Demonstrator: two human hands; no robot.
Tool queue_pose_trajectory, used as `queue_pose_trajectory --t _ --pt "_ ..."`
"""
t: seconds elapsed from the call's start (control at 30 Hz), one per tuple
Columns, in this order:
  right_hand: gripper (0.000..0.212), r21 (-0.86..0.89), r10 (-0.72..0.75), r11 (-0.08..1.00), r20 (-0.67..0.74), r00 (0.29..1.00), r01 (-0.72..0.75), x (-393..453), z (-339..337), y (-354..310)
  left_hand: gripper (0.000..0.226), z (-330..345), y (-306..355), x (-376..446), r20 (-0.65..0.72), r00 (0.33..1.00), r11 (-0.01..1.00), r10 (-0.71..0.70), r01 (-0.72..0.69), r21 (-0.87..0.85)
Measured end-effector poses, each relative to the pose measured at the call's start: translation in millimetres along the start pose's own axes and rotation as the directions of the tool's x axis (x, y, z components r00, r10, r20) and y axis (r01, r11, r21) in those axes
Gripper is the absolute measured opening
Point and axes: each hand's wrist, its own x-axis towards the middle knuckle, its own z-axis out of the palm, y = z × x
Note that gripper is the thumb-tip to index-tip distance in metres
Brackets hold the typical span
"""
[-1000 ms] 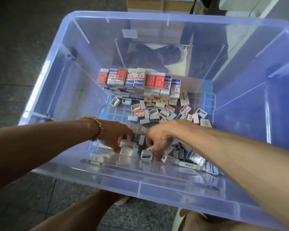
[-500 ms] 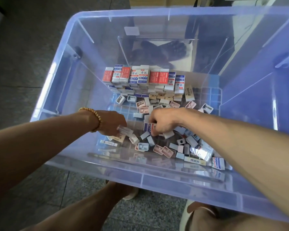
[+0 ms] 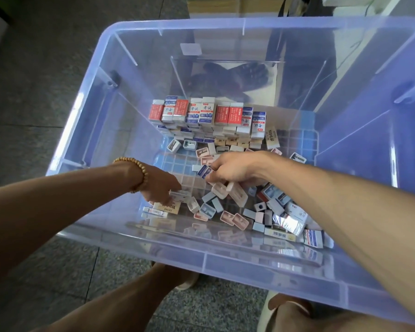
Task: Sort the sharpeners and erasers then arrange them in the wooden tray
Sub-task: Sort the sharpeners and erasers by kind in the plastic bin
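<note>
Clear plastic bin (image 3: 153,250) before us. At 6 o'clock, loose sharpeners (image 3: 233,218); our left hand (image 3: 159,185) pinches an eraser (image 3: 180,195), our right hand (image 3: 235,168) grips a blue-sleeved eraser (image 3: 204,171). At 12 o'clock, stacked erasers (image 3: 206,116).

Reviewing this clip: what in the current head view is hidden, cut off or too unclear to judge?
- Left hand fingertips: buried among erasers; exactly what they hold is unclear.
- Items beneath the right hand: covered by the palm, though it pinches a blue-and-white eraser.
- Lower layers of the stacked erasers: hidden by the top row.
- Wooden tray: none visible.
- Clear bin: right side cut off by the frame edge.
</note>
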Motion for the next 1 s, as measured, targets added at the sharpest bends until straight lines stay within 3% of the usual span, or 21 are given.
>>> queue_pose_trajectory --t 0.1,0.23,0.37,0.53,0.7,0.83,1.0 --pt "0.019 0.101 0.024 0.995 0.009 1.000 -0.025 1.3 0.8 1.6 0.038 0.1 0.7 -2.5 0.008 1.000 0.999 0.005 -0.004 -0.044" --pt "0.017 0.036 0.043 0.998 -0.005 0.999 -0.043 4.3 0.3 5.8 0.039 -1.2 1.0 -4.9 0.013 1.000 0.995 0.026 -0.024 -0.100" --pt "0.017 -0.112 0.023 0.993 -0.046 0.999 -0.028 4.7 -2.8 6.2 0.020 3.9 7.4 -7.6 -0.045 0.994 0.978 0.097 -0.104 -0.181" --pt "0.012 -0.416 0.104 0.901 -0.060 0.993 -0.120 -16.9 -21.8 1.7 0.028 3.2 16.0 -9.3 -0.052 0.985 0.957 0.165 -0.173 -0.234" --pt "0.017 -0.453 0.260 0.859 -0.011 0.966 -0.236 -22.3 -12.8 9.0 0.034 1.2 23.2 -2.6 -0.030 0.978 0.922 0.207 -0.205 -0.328" --pt "0.011 -0.450 0.223 0.869 -0.016 0.975 -0.206 -14.9 2.0 11.7 0.037 0.3 20.8 -2.7 -0.012 0.971 0.909 0.237 -0.226 -0.350" --pt "0.019 -0.430 0.174 0.888 -0.017 0.985 -0.164 -18.9 -6.0 9.3 0.036 3.5 21.8 -1.2 -0.012 0.963 0.904 0.270 -0.257 -0.341"
